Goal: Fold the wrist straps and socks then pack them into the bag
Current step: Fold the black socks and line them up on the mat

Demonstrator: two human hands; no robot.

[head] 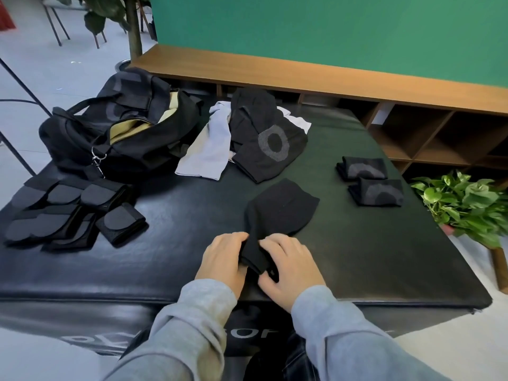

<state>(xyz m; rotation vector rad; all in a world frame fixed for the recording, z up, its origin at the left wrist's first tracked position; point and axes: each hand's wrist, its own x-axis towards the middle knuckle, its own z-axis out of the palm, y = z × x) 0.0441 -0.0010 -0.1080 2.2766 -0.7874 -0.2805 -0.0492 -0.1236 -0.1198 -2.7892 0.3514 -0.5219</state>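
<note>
**Gripping a limp black sock at the near edge**

Pinching soft knit, the left hand (224,259) and right hand (288,264) both curl round the narrow end of a plain black sock (277,213) lying on the glossy padded black worktop (357,243). Two folded, rectangular socks (369,180) sit to the right. Flat, rounded-tab wrist straps (68,210) lie left, before the slumped, tan-lined black bag (115,127). Unfolded grey and black socks (242,138) are heaped beyond.

Indoor lounge or gym-like room: green wall (330,31), wooden cubby shelf (412,127), black padded bench (165,265).
</note>
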